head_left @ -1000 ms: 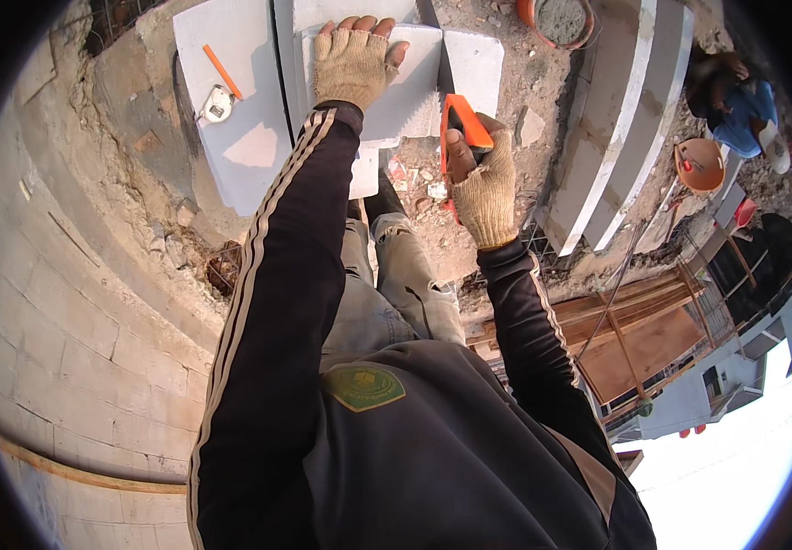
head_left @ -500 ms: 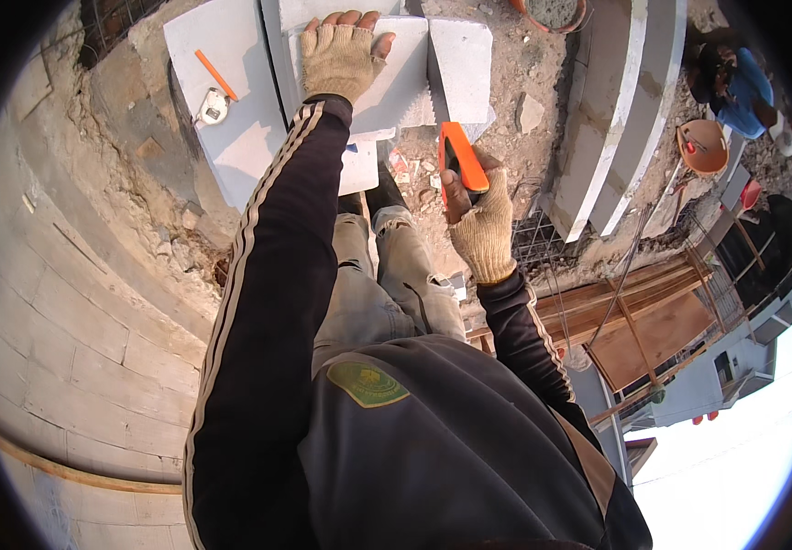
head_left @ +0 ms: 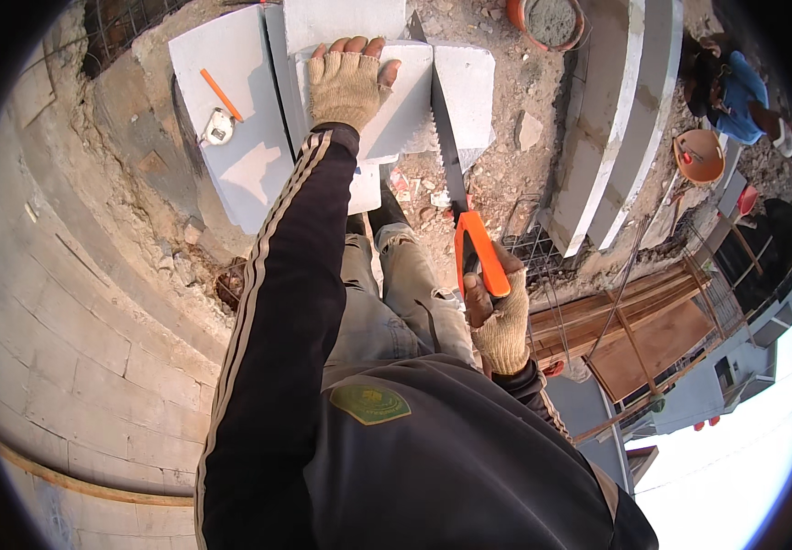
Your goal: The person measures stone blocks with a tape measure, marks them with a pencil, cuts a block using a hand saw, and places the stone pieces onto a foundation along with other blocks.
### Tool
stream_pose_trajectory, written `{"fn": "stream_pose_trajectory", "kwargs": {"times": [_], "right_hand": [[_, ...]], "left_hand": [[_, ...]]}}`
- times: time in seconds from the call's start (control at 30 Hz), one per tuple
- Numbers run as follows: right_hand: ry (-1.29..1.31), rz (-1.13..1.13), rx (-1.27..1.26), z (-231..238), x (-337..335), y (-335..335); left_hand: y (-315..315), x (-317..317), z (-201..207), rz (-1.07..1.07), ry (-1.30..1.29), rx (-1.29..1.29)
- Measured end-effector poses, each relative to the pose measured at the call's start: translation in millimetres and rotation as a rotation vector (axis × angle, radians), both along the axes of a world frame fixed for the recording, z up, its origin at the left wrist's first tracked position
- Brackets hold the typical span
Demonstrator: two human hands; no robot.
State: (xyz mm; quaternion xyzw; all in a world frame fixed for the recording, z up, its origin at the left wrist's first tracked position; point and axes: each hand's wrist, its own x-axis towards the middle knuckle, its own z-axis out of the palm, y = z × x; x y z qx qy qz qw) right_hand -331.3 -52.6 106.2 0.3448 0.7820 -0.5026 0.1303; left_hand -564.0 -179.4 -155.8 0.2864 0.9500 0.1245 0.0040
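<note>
Bright daylight. Sky at lower right blown out to white. Pale slab at left part shadowed, part sunlit. Saw handle reads fairly crisp; jacket loses detail in black. Wall bows toward the rim; corners black.

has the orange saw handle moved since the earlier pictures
Yes: the orange handle has been drawn back toward the person's torso, away from the pale block under the left hand; more blade shows.
</note>
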Motion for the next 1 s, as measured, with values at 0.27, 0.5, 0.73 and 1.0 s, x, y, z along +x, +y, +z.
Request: {"fn": "stream_pose_trajectory", "kwargs": {"times": [0.27, 0.5, 0.73, 1.0], "right_hand": [[0.067, 0.014, 0.156, -68, -55, 3], [0.056, -0.062, 0.059, -39, -26, -6], [-0.096, -0.041, -0.101, -3, 5, -9], [-0.064, -0.010, 0.130, -79, -60, 3]], "left_hand": [[-1, 9, 8, -0.009, -0.051, -0.061], [12, 0, -1, -0.021, 0.019, 0.017], [-2, -1, -3, -0.014, 0.043, -0.053], [9, -8, 35, -0.160, -0.316, -0.127]]}}
